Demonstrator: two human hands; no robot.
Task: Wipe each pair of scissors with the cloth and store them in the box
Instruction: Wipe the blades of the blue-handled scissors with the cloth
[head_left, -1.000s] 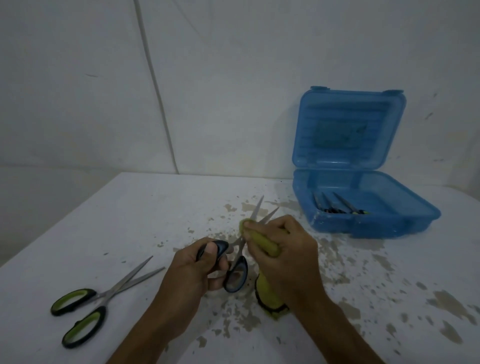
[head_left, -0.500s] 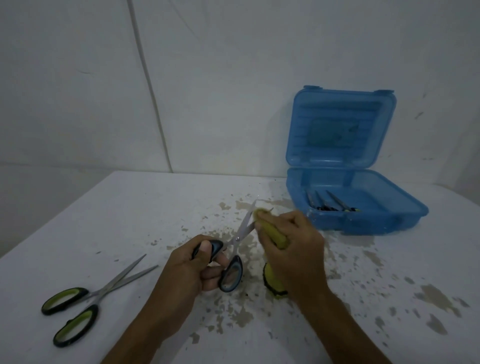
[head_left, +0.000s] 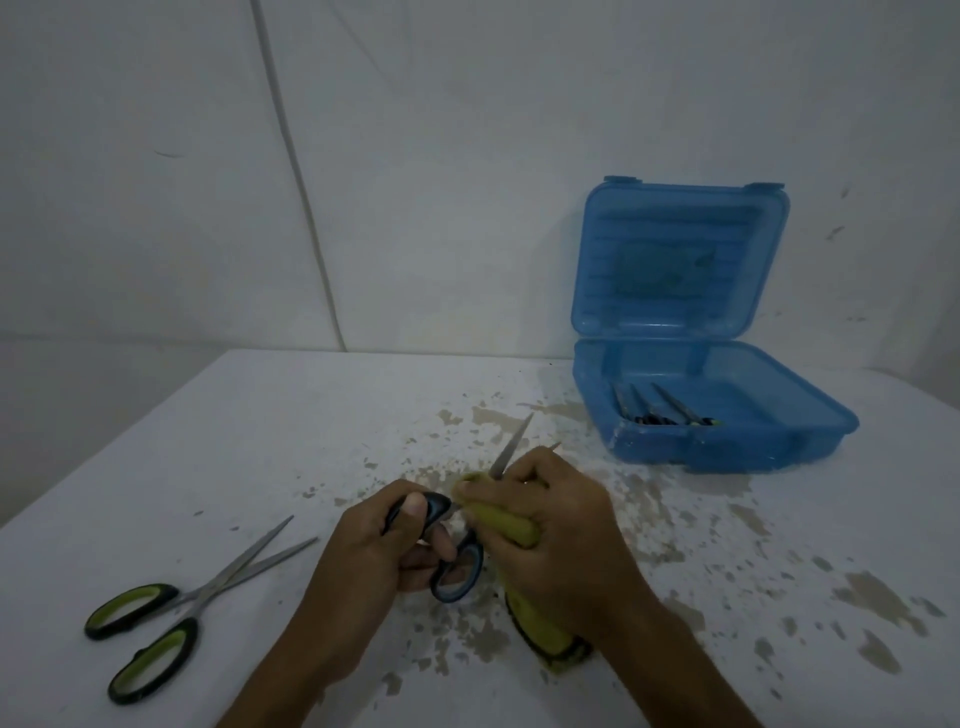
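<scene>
My left hand (head_left: 371, 545) grips the black and blue handles of a pair of scissors (head_left: 460, 566) held over the table's middle. Its blades are spread and their tips (head_left: 511, 441) point away from me. My right hand (head_left: 561, 525) presses a yellow-green cloth (head_left: 501, 519) around the blades close to the pivot; the cloth's tail (head_left: 545, 634) hangs down to the table. A second pair with green and black handles (head_left: 150, 634) lies open on the table at the left. The open blue plastic box (head_left: 727, 431) stands at the back right with scissors (head_left: 660, 410) inside.
The white table (head_left: 260, 441) has many brown chipped patches around and to the right of my hands. The box's lid (head_left: 680, 260) stands upright against the white wall. The table's left edge runs diagonally toward me.
My right hand has slid the cloth down the blades from near the tips toward the pivot. The blades have spread apart again after closing.
</scene>
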